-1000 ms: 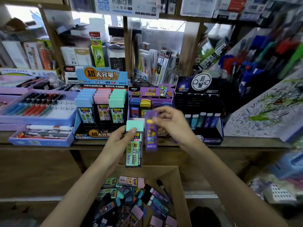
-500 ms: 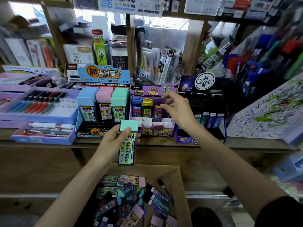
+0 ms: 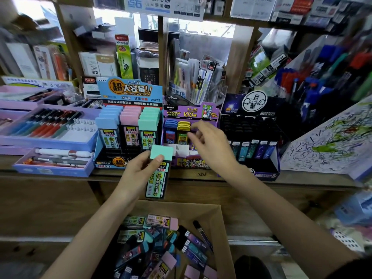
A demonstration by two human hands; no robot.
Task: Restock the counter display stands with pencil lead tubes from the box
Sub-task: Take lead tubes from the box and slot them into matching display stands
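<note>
Shop desk (image 3: 185, 173), purple display stand (image 3: 190, 113) mid-row. Just in front of stand: left hand (image 3: 138, 174) clamped on mint-capped lead tube (image 3: 159, 178), upright. Over stand's right column: right hand (image 3: 211, 146), fingers bent, can't tell if pinching anything. Below stand: cardboard box (image 3: 220, 228) with loose tubes.

Shop corner, pretty cramped. Dark brown wooden counter (image 3: 50, 198) runs left to right in front of me, front panel worn. Wooden uprights (image 3: 242, 61) rise from far edge and carry upper shelf (image 3: 251, 22) crammed with boxes. Window (image 3: 203, 29) behind middle bays, bright daylight coming through, far stuff kinda washed out. Countertop in softer shade. Far right, slanted white board (image 3: 332, 141) covered in pen scribbles. Pale ledge (image 3: 251, 242) low under counter, can't tell if shelf or floor.
</note>
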